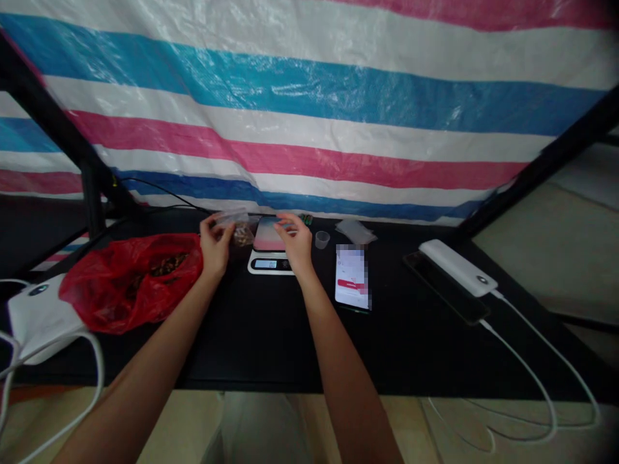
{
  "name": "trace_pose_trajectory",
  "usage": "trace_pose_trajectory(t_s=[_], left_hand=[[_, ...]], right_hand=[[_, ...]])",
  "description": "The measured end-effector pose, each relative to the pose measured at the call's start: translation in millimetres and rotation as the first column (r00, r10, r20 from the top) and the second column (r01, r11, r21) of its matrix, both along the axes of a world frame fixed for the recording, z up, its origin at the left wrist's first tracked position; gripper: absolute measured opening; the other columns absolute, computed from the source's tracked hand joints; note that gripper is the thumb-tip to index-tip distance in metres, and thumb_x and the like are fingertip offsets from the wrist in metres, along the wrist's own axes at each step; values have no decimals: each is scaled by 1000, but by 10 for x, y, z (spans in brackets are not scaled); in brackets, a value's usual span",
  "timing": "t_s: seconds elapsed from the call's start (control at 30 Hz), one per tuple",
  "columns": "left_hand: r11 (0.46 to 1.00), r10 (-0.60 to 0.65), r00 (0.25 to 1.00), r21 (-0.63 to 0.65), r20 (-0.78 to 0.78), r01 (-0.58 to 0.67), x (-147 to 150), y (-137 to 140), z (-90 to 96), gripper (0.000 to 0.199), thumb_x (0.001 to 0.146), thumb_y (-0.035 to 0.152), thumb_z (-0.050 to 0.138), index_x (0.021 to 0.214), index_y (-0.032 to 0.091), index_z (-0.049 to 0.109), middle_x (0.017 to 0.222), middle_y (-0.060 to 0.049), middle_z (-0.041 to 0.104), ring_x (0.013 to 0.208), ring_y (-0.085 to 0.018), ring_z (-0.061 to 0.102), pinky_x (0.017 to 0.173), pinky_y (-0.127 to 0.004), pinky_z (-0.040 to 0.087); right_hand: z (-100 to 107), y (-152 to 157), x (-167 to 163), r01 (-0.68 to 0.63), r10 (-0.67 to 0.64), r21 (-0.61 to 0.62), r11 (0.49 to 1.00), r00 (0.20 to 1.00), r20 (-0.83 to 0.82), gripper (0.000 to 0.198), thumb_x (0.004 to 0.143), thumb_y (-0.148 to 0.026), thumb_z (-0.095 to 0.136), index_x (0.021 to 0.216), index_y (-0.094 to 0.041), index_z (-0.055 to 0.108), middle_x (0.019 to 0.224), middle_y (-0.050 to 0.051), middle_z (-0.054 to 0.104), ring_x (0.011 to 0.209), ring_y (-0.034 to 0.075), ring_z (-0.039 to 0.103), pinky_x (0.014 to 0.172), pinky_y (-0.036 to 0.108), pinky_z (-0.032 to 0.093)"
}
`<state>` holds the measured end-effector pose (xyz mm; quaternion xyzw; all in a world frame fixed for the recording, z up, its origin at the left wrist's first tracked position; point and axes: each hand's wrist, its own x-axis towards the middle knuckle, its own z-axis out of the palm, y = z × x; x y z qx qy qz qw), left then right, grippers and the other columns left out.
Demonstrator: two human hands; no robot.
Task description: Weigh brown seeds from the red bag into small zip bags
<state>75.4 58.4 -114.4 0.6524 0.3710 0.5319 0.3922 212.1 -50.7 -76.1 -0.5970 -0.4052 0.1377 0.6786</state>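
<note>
Left hand (pixel 214 245) grip pinches a small bag (pixel 238 227); right hand (pixel 296 246), grip unclear, rests over the scale (pixel 271 252). Bare tabletop (pixel 251 335) toward 6 o'clock edge.

Both arms outstretched; left hand (pixel 214 243), right hand (pixel 296 245) pinching

we see a small clear plastic bag (pixel 235 227) with brown bits inside, held up off the worktop, upright and a bit crumpled, just left of the digital scale (pixel 271 248), whose platform looks pinkish and display lit.
</note>
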Motion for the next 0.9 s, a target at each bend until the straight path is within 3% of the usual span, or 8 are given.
trace_pose_trajectory(t_s=[0.1,0.17,0.23,0.37,0.47,0.6,0.67,0.9], left_hand=[[991,107,974,101,-200,-88,0,142,-87,73,82,44,45,135,6,12,139,-23,26,128,-26,30,106,-42,26],[978,158,935,182,-318,-104,10,159,-121,84,81,44,46,135,-3,2,144,-27,2,135,-29,5,110,-44,10],[966,158,908,251,-388,-61,16,125,-125,90,80,44,48,135,-5,-3,144,-26,-5,135,-29,-3,110,-44,4],[948,124,880,318,-458,32,10,28,-82,79,80,42,47,138,4,9,146,-19,6,135,-26,3,110,-42,6],[941,124,839,331,-529,69,22,-4,-67,63,83,39,42,135,9,25,145,-16,17,135,-27,5,109,-47,7],[943,105,713,296,-693,149,58,-25,-82,48,85,36,38,129,16,38,141,-14,28,134,-30,12,104,-58,6],[940,142,679,314,-720,137,66,-38,-89,47,86,35,37,129,18,38,142,-13,28,134,-30,12,103,-60,4],[941,223,660,336,-717,47,61,-69,-56,47,86,40,37,127,19,40,142,-14,26,133,-31,12,102,-60,8]], right_hand=[[17,-2,42,65,-63,26,998,996,-67,19,70,-34,60,83,-21,61,77,-1,63,69,13,55,63,24,42],[12,21,61,52,-48,54,997,995,-85,17,71,-36,59,78,-20,59,77,-1,62,73,14,56,64,24,42],[26,39,102,46,-41,68,997,996,-78,17,73,-37,57,78,-21,57,78,-1,61,76,14,56,65,24,42],[170,-102,436,131,-130,-6,991,987,89,17,78,-35,52,88,-21,55,77,-1,59,71,13,54,66,25,41],[256,-461,954,293,-201,-173,941,889,410,17,80,-28,50,94,-19,57,80,2,59,73,15,55,71,29,40],[114,-1046,1618,565,-75,-380,732,622,779,24,75,-12,53,96,-18,62,98,10,61,93,26,52,77,39,36],[-34,-1233,1799,599,60,-461,655,567,821,32,72,-6,53,99,-20,63,108,9,60,97,28,51,76,41,36],[-235,-1280,1836,626,103,-361,691,410,906,17,80,-17,53,87,-20,68,98,7,65,90,24,51,75,38,33]])
